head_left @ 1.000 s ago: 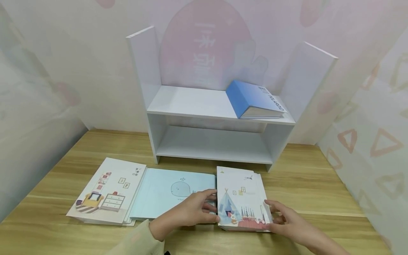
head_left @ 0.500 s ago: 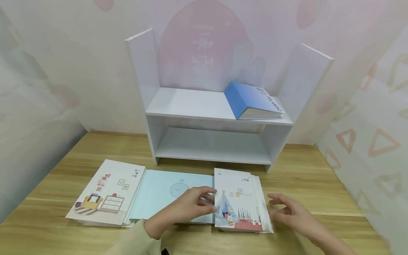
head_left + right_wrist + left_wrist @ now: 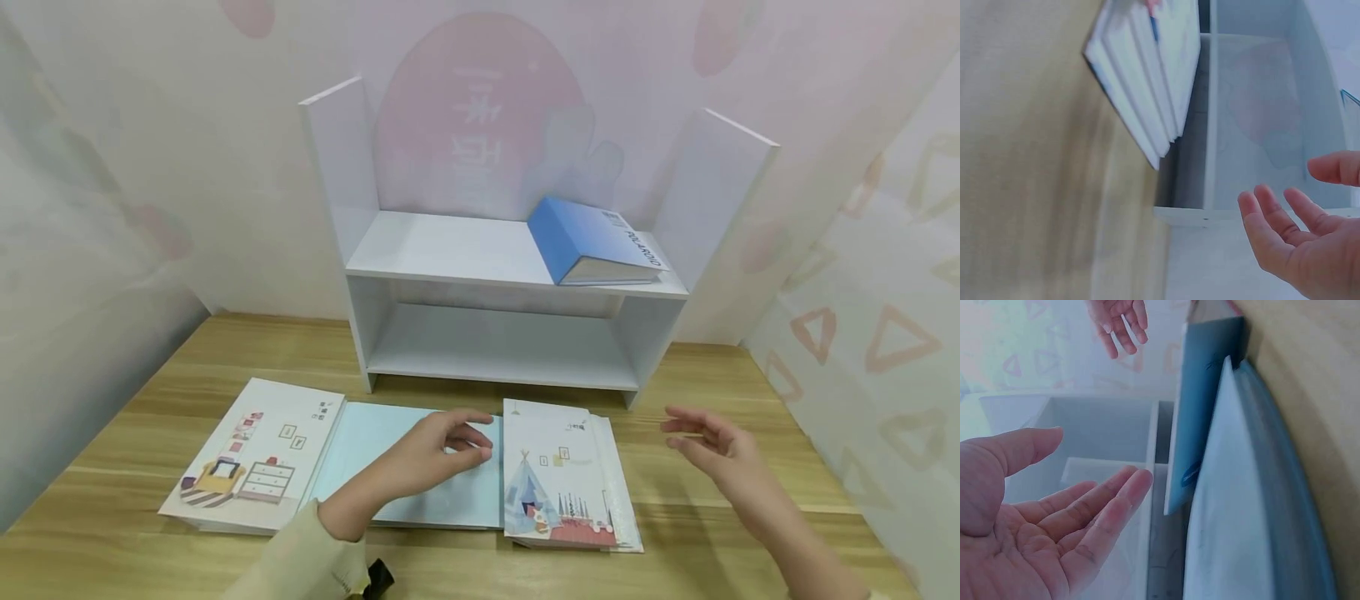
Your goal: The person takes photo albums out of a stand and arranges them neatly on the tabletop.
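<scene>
A white album with a tent drawing lies on the table, in front of the shelf's right half. My left hand hovers over the light blue album beside it, hiding part of its cover. In the left wrist view the fingers of my left hand are loosely extended and hold nothing. My right hand is in the air to the right of the tent album, apart from it. Seen by the right wrist camera, my right hand has relaxed fingers and an empty palm.
At the left lies another white album with an armchair drawing. A white two-level shelf stands at the back. On its upper board, at the right, lies a blue album marked POLAROID. Printed cloth walls enclose the wooden table.
Both hands have come off the tent album. My right hand has moved right and away, while my left has shifted left and up. The albums stay where they were.
</scene>
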A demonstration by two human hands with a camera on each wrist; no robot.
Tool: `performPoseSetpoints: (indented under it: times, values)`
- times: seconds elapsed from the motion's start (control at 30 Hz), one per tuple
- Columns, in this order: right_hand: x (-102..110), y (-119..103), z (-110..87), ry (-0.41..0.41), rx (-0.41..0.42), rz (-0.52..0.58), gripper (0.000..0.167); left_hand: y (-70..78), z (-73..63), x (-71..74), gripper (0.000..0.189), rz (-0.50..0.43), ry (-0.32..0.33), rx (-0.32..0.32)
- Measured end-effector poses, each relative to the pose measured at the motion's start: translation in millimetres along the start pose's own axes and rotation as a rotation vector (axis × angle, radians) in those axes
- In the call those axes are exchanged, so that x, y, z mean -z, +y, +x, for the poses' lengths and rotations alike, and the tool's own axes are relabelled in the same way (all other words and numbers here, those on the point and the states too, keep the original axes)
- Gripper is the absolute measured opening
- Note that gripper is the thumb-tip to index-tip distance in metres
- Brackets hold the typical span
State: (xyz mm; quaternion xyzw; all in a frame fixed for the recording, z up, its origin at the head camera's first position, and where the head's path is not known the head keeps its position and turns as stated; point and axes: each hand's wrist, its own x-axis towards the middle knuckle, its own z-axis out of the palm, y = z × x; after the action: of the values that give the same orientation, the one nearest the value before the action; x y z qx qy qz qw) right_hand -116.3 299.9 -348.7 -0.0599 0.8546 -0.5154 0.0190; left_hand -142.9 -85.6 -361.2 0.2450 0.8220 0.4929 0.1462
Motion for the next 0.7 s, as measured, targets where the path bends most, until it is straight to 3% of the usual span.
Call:
performPoseSetpoints:
  times: [0.3, 0.7]
  values:
    - [18, -13, 10.3, 0.069, 0.186, 0.207, 0.032, 15.8, 8.0, 17.4, 0.044, 0.012, 0.119, -0.11]
    - [13, -50, 27.7, 0.226, 0.211, 0.315, 0.027, 39.4, 31.8, 22.3, 0.036, -0.041, 0.354, -0.288]
